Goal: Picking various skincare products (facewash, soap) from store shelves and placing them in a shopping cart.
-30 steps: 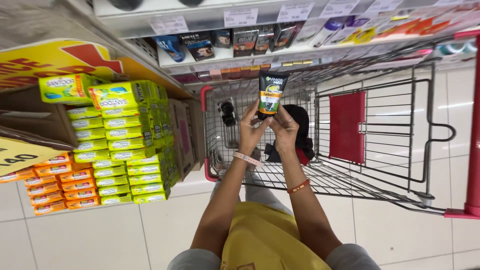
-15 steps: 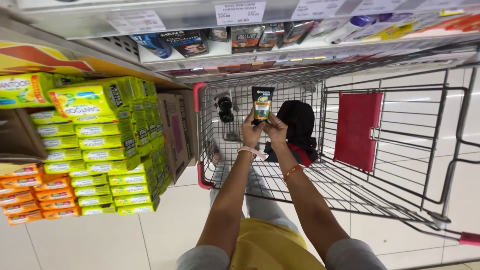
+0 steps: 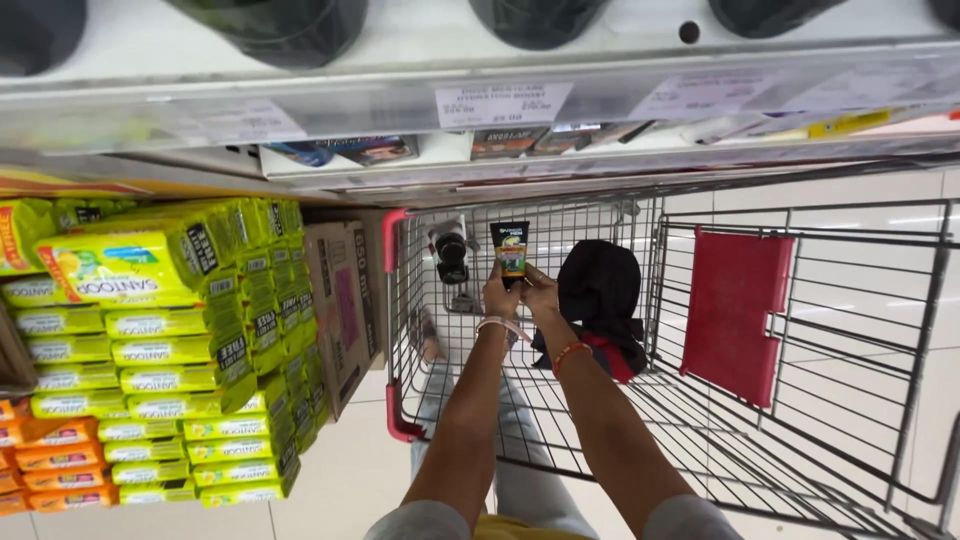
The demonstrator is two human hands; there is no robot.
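I hold the small black tube with a green-and-yellow label upright between my left hand and right hand, both closed on its lower end, label facing me, above the wire shopping cart; a black cloth bag lies just right of my hands.

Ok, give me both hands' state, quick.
Left hand: closed on the black tube.
Right hand: closed on the same tube, over the cart.

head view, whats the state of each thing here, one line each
small black tube with a green and orange label: upright, held over the cart
left hand: gripping the tube's lower left side
right hand: gripping the tube's lower right side
red-handled wire shopping cart: red child-seat flap folded down
black cloth bag with red trim: slumped inside the cart
green soap multipacks: stacked beside the cart
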